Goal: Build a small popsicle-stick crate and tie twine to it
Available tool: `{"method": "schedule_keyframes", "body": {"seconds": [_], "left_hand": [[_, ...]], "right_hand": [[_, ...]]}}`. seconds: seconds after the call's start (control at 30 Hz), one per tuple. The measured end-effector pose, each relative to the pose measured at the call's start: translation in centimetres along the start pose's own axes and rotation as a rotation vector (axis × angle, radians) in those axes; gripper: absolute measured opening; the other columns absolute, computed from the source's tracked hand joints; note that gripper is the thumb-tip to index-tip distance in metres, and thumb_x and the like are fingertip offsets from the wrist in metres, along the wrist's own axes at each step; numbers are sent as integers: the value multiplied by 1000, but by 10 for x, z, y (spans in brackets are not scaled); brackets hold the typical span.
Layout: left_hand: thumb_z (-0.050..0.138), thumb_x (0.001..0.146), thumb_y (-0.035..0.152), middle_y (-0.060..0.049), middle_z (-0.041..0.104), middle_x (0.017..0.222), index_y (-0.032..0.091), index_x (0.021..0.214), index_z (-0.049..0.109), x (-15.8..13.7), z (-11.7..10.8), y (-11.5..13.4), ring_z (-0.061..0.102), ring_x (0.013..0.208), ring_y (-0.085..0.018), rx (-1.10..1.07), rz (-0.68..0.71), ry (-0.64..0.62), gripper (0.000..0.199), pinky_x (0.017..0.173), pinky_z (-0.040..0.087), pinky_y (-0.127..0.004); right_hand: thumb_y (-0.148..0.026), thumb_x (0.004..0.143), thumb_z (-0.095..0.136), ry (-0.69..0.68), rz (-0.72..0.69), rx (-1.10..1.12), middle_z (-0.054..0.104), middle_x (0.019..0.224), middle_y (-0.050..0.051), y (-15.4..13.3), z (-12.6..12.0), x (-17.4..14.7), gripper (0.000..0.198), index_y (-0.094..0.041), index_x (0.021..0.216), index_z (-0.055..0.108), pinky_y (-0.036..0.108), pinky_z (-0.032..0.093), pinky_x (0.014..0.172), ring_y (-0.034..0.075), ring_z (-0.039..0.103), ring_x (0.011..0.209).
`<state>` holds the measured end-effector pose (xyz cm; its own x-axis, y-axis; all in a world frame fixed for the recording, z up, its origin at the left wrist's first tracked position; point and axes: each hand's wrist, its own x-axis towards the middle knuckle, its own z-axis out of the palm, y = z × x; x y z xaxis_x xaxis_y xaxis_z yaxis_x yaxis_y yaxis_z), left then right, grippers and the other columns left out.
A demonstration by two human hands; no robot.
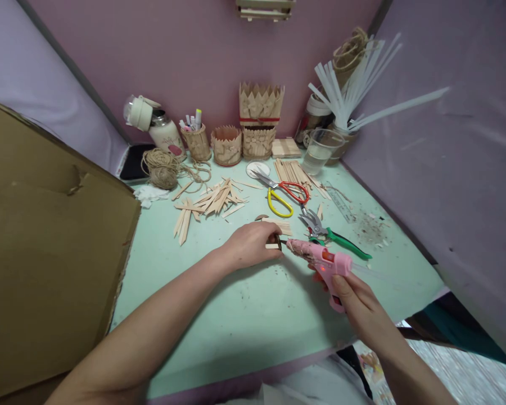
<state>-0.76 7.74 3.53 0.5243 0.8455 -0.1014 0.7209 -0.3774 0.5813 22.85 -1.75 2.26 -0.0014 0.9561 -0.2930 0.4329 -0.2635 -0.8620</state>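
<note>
My right hand is wrapped round the handle of a pink hot glue gun, whose small orange light glows. A clear glue stick juts from its back end. Between the thumb and fingers of my left hand is a small dark brown piece with a pale wooden strip at it; the fingers hide most of it. The gun's nozzle points left and reaches this piece; whether it touches cannot be made out. Just beyond my left hand lie several pale flat sticks side by side.
Scissors with red and yellow handles and green-handled pruning shears lie beyond the glue gun. Loose wooden pieces, twine and stick-covered cups stand farther back. A water cup is at right; cardboard borders the left.
</note>
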Motion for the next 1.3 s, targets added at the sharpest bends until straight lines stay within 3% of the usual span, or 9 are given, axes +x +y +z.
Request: {"method": "schedule_keyframes", "body": {"seconds": [0.17,0.87,1.3], "left_hand": [[65,76,36,-4,70,96,19,104,66,0,0,0,63,87,-23,0,1,-2,32,70,45,-31],[66,75,35,-4,71,97,20,104,66,0,0,1,64,88,-23,-3,-10,-8,32,72,46,-31],[66,76,35,-5,71,97,19,103,66,0,-1,2,64,87,-24,0,-3,-8,31,72,47,-31]], "right_hand": [[-72,82,49,-7,-14,5,72,91,7,-1,0,-1,56,-22,92,74,28,57,68,23,66,86],[-68,84,47,5,-43,-34,71,81,5,-1,-1,0,53,-21,75,69,26,53,62,20,63,76],[-68,86,45,-26,-50,-44,69,87,6,-13,-2,-3,52,-21,82,68,26,51,60,20,60,75]]}}
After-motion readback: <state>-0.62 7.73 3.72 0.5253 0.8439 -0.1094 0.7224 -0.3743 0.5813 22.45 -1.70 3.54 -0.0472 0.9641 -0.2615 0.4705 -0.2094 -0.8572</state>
